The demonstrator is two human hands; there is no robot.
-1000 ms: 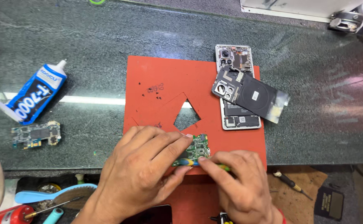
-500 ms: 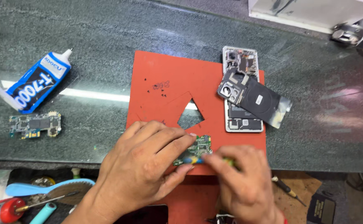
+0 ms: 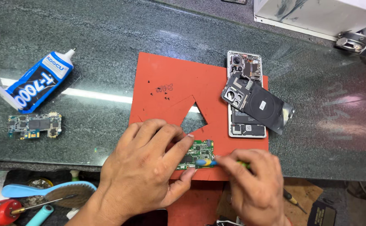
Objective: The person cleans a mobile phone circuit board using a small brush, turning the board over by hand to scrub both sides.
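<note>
My left hand point(image 3: 149, 167) presses a small green circuit board point(image 3: 197, 152) flat onto the red mat point(image 3: 166, 79) near the mat's front edge. My right hand point(image 3: 256, 184) grips a thin tool with a blue and yellow tip point(image 3: 204, 162), and that tip touches the board's front edge. Farther back on the mat lies an opened phone point(image 3: 245, 96) with a dark cover plate point(image 3: 258, 104) resting crookedly across it.
A blue glue tube point(image 3: 36, 81) and a second circuit board point(image 3: 34, 125) lie at the left on the dark glass counter point(image 3: 99, 37). Tools, a blue brush point(image 3: 45, 192) and a red-handled driver point(image 3: 1, 211) sit below the counter's front edge. A white box point(image 3: 316, 12) stands at the back right.
The view has shifted a little, so everything sits slightly lower in frame. Both hands stay on the green board, with the tool tip still at its edge.
</note>
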